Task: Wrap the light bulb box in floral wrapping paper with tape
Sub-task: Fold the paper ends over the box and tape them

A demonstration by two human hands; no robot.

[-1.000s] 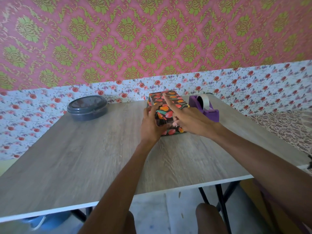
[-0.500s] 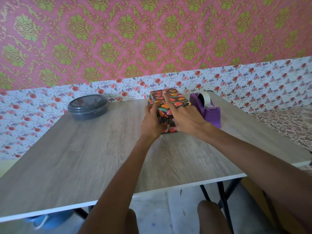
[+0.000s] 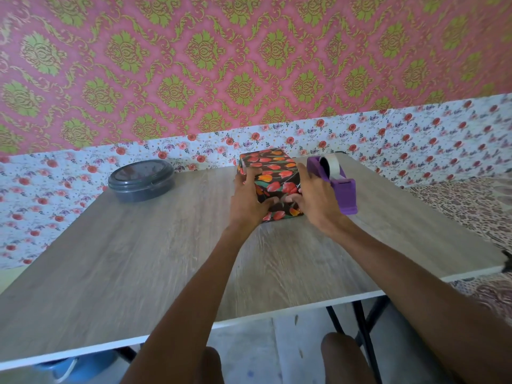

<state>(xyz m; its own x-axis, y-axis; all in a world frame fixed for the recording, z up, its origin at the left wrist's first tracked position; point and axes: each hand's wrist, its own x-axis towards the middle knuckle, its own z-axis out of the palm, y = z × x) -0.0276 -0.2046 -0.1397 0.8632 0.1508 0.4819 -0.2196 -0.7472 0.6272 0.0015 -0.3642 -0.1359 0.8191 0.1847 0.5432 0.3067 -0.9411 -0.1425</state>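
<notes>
The light bulb box (image 3: 273, 180), with every visible face covered in dark floral wrapping paper (image 3: 266, 160), is sitting on the wooden table (image 3: 138, 259) just to the left of the purple tape dispenser (image 3: 339, 187). The left hand (image 3: 246, 202) is clasping the side of the box farthest from the dispenser, with its thumb lying across the near face. The right hand (image 3: 315, 199) is clasping the wall facing the dispenser, and its thumb is nearly meeting the other over the folded flaps, so both hands are grasping the box.

The parcel is probably light. Its card walls are likely stiff enough to hold but would crush under a hard squeeze, and the bulb inside would be fragile. The glossy paper is looking slippery, so spread fingers on opposite flat walls, pressing gently, seem the safest hold. A grey lidded container (image 3: 141, 180) is standing well to the left of the dispenser, beyond the box.
</notes>
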